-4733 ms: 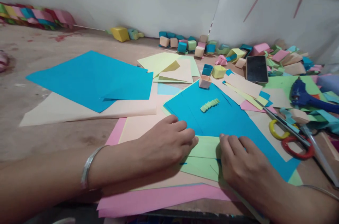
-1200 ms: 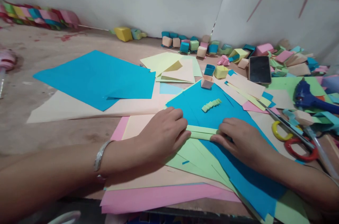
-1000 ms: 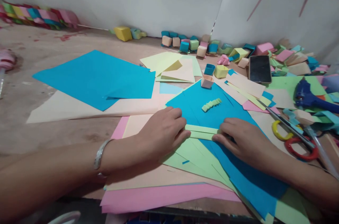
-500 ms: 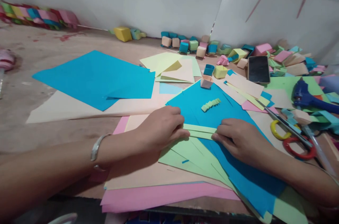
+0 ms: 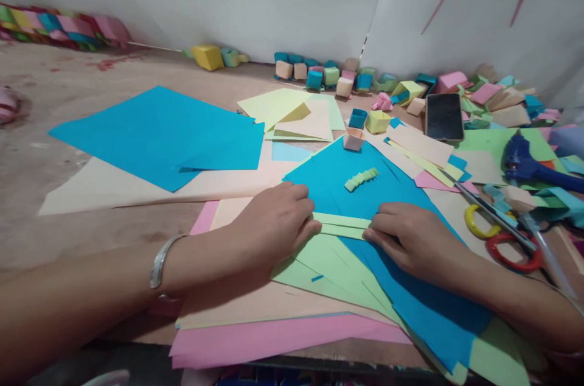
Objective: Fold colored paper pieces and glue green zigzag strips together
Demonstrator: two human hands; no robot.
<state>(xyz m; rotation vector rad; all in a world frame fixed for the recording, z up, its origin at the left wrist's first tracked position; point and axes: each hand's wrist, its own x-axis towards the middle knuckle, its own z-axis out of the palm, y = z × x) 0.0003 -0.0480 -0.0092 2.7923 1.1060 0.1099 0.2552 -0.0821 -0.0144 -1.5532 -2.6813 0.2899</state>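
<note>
A pale green folded paper strip (image 5: 343,225) is stretched between my two hands, with a crease or edge running along its length. My left hand (image 5: 279,220) grips its left end, thumb and fingers closed. At the other end my right hand (image 5: 408,237) pinches it, fingers curled in. Below the strip lie a blue sheet (image 5: 424,288) and a light green sheet (image 5: 328,270). Just beyond it, a short pleated piece of green paper (image 5: 362,179) rests on the blue sheet. Three small open paper boxes stand farther back, a peach box (image 5: 354,139) nearest.
Scissors (image 5: 511,240) with red and yellow handles lie at the right, near a blue glue gun (image 5: 524,161). A phone (image 5: 444,117) leans among paper scraps. Small paper cubes (image 5: 314,78) line the wall. Another blue sheet (image 5: 168,136) covers the left side.
Both hands keep their hold on the green strip, almost unmoved. The whole view has shifted very slightly.
</note>
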